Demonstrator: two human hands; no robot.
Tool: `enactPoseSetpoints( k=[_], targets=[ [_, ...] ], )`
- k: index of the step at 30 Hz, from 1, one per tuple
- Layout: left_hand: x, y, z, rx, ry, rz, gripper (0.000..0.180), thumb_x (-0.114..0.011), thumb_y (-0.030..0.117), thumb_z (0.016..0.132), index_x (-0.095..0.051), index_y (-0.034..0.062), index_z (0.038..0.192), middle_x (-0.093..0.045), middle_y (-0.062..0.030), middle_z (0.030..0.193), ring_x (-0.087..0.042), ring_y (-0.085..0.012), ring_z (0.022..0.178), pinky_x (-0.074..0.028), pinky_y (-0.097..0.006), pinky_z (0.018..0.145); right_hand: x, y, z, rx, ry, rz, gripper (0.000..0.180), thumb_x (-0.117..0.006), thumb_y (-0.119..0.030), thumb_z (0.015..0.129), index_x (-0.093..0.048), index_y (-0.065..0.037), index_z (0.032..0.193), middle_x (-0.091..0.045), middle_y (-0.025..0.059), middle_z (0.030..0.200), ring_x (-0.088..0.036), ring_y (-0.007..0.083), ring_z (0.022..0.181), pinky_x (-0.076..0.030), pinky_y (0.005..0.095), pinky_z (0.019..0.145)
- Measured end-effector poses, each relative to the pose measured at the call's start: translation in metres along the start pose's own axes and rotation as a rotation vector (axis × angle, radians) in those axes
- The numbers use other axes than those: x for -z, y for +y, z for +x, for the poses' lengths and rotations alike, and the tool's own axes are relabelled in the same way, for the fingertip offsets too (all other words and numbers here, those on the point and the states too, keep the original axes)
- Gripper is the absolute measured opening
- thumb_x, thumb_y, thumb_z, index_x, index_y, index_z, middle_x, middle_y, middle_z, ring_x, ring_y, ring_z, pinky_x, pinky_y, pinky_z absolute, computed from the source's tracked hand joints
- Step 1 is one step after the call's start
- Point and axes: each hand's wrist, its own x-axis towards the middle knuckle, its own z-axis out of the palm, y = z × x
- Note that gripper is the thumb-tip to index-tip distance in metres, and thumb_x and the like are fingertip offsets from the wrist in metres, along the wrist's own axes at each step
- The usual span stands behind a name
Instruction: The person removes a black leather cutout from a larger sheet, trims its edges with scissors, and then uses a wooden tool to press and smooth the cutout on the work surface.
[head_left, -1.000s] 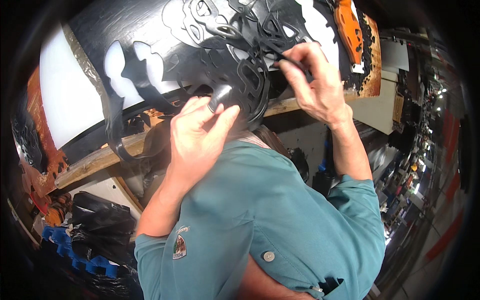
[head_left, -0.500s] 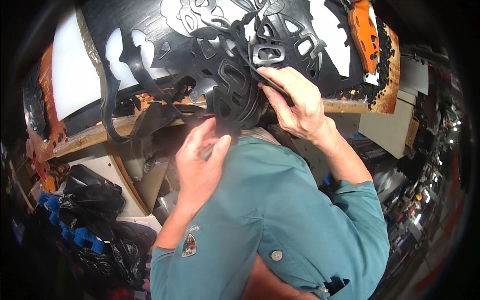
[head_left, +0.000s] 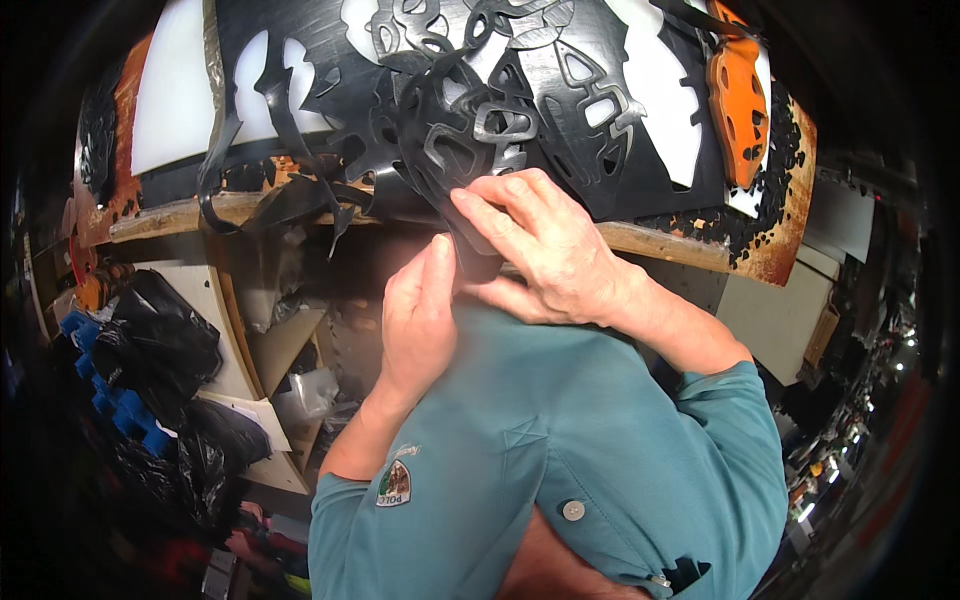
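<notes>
In front of my body, my right hand (head_left: 550,250) grips the near end of a stack of thin black cut-out pieces (head_left: 450,150), flexible and rubber-like, with rounded openings. Its fingers lie over the top and its thumb is below. Close to the left side of that same end is my left hand (head_left: 418,315), its thumb and fingers drawn together. What sits between those fingertips, if anything, is hidden. The far part of the stack rests on a black sheet (head_left: 300,35) with shapes cut out of it.
An orange cut-out piece (head_left: 738,120) lies at the far right of the wooden-edged bench (head_left: 660,240), among small black scraps (head_left: 765,225). White sheet (head_left: 175,90) shows at the left. Loose black strips (head_left: 290,200) hang over the front edge. Black plastic bags (head_left: 160,330) and shelving stand below left.
My right hand has moved left and nearer, onto the near end of the black pieces. My left hand's spread fingers have come together. The dark strip under my right fingers no longer shows.
</notes>
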Motion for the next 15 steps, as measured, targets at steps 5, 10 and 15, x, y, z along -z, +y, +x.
enactPoseSetpoints(
  k=[5, 10, 15],
  targets=[
    [0.019, -0.007, 0.003, -0.087, 0.274, 0.194, 0.03, -0.053, 0.015, 0.111, -0.064, -0.0078, 0.127, -0.073, -0.0158, 0.114, -0.07, -0.0172, 0.098, -0.057, -0.032, 0.091, 0.007, 0.019, 0.013, 0.023, 0.228, 0.164, 0.038, -0.076, 0.003, 0.081, -0.069, 0.003, 0.119, -0.071, 0.0183, 0.102, -0.07, 0.0348, 0.089, -0.059, 0.0418, 0.078],
    [0.014, -0.022, 0.011, 0.068, 0.074, 0.023, 0.035, -0.071, 0.013, 0.102, -0.064, -0.0079, 0.129, -0.073, -0.0124, 0.117, -0.069, -0.0131, 0.102, -0.057, -0.028, 0.088, 0.034, 0.025, 0.018, 0.042, 0.382, 0.037, 0.039, -0.074, 0.009, 0.08, -0.071, 0.006, 0.119, -0.073, 0.0188, 0.105, -0.072, 0.0335, 0.088, -0.059, 0.0386, 0.076],
    [0.007, -0.022, 0.014, 0.112, 0.007, 0.125, 0.022, -0.066, 0.014, 0.106, -0.07, -0.0035, 0.118, -0.075, -0.0064, 0.102, -0.068, -0.0078, 0.085, -0.053, -0.023, 0.074, 0.012, 0.021, 0.01, 0.18, 0.137, -0.083, 0.043, -0.076, -0.005, 0.074, -0.07, 0.003, 0.116, -0.07, 0.0148, 0.102, -0.068, 0.0308, 0.083, -0.057, 0.0401, 0.073]
  ],
)
